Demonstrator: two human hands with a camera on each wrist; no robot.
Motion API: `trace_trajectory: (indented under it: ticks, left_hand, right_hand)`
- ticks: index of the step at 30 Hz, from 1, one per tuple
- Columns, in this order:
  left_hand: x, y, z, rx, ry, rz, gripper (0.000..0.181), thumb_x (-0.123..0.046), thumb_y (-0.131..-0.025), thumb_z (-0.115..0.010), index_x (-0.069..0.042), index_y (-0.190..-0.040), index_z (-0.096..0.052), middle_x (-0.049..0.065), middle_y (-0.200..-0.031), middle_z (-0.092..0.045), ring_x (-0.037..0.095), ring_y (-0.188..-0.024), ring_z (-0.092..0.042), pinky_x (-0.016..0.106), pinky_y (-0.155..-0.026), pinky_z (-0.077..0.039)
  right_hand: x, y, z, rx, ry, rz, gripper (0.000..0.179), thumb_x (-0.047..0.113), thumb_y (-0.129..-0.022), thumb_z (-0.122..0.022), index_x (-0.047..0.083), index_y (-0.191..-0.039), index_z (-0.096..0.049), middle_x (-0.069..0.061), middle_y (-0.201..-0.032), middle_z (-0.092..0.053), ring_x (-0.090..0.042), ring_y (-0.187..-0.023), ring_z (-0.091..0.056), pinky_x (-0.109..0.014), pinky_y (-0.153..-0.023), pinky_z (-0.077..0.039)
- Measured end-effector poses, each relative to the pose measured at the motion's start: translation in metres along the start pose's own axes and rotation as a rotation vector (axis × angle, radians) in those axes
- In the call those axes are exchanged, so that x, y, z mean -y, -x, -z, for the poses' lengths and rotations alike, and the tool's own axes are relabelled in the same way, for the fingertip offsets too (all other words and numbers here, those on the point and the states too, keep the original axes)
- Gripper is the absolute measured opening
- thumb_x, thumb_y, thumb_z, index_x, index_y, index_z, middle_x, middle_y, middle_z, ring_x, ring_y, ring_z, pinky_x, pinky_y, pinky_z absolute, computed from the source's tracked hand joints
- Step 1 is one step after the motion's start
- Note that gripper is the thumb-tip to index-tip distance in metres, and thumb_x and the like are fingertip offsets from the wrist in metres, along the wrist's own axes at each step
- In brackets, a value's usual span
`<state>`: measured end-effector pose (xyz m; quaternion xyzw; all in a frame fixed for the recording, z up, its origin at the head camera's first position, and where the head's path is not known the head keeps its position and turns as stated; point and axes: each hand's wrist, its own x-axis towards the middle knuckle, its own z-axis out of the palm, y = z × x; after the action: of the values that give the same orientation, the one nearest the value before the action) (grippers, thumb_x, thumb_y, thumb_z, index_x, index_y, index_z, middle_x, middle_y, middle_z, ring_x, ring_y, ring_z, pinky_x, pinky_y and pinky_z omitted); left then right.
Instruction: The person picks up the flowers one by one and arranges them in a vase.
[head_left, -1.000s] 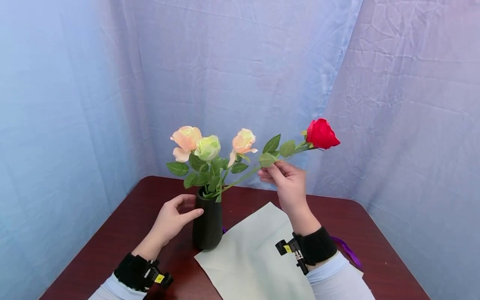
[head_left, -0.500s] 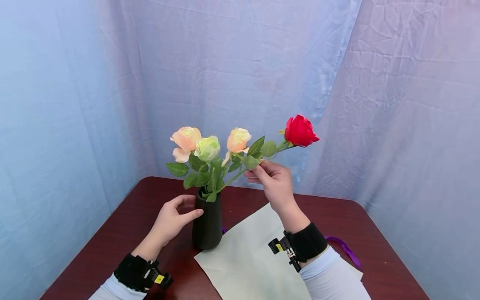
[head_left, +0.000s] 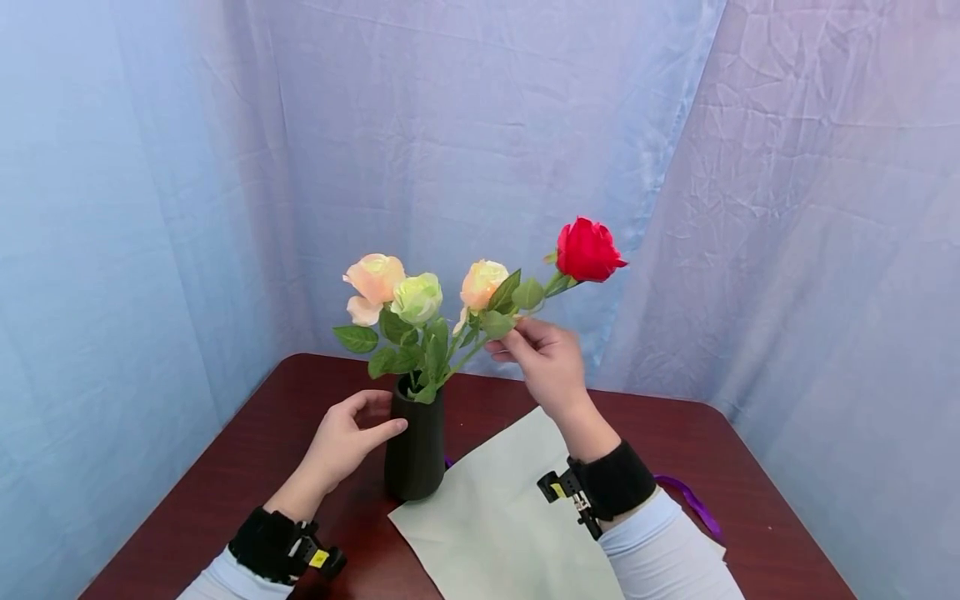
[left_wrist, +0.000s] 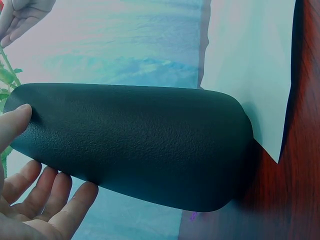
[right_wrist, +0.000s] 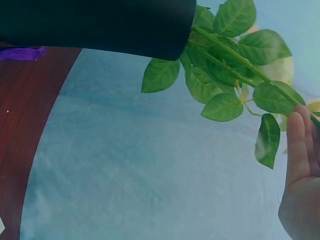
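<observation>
My left hand (head_left: pixel 337 437) holds a black vase (head_left: pixel 415 450) near its top. In the left wrist view the thumb lies on one side of the vase (left_wrist: pixel 135 140), and the fingertips touch the other. Two peach roses, one at the left (head_left: pixel 375 279) and one at the right (head_left: pixel 483 285), stand in it with a pale green rose (head_left: pixel 417 298). My right hand (head_left: pixel 546 362) pinches the stem of a red rose (head_left: pixel 588 250), which leans far to the right. That stem (right_wrist: pixel 240 60) runs into the vase mouth in the right wrist view.
A pale sheet of paper (head_left: pixel 517 517) lies on the dark red table (head_left: pixel 315 379), by the vase's base and partly under my right arm. Purple ribbon (head_left: pixel 690 504) shows beyond that arm. Light blue curtains (head_left: pixel 465 125) hang behind the table.
My right hand has moved left with the red rose, and the bloom now stands higher and nearer the others. The left hand and the vase have stayed put.
</observation>
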<state>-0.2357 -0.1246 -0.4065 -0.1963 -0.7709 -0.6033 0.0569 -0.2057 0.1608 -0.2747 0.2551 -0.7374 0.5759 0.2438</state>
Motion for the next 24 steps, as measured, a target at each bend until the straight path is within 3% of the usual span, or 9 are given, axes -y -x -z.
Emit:
trace_trajectory:
  ticks: [6,13,24]
  left_hand:
    - [0.000,0.000,0.000,-0.002,-0.003,0.005,0.054,-0.031,-0.088,-0.083,-0.009,-0.133,-0.063,0.009,-0.124,-0.067,0.027,-0.111,-0.065,0.036,-0.084,-0.057]
    - [-0.002,0.001,-0.001,0.005,0.003,0.011,0.054,-0.032,-0.088,-0.083,-0.009,-0.132,-0.063,0.009,-0.123,-0.067,0.028,-0.112,-0.065,0.037,-0.085,-0.057]
    - [-0.003,-0.001,-0.002,0.002,-0.007,0.007,0.053,-0.031,-0.088,-0.083,-0.009,-0.132,-0.063,0.010,-0.124,-0.067,0.028,-0.112,-0.065,0.038,-0.085,-0.058]
  right_hand:
    - [-0.004,0.000,-0.011,0.047,0.036,0.013,0.018,0.001,-0.098,-0.066,-0.008,-0.112,-0.074,-0.019,-0.094,-0.075,-0.033,-0.083,-0.075,-0.038,-0.080,-0.060]
    - [-0.007,-0.001,-0.022,0.092,0.055,-0.026,0.020,0.000,-0.098,-0.065,-0.009,-0.114,-0.073,-0.019,-0.094,-0.075,-0.035,-0.082,-0.074,-0.043,-0.079,-0.060]
    - [-0.011,-0.005,-0.035,0.169,0.187,-0.038,0.019,0.004,-0.099,-0.063,-0.006,-0.111,-0.074,-0.012,-0.084,-0.076,-0.021,-0.074,-0.075,-0.030,-0.073,-0.060]
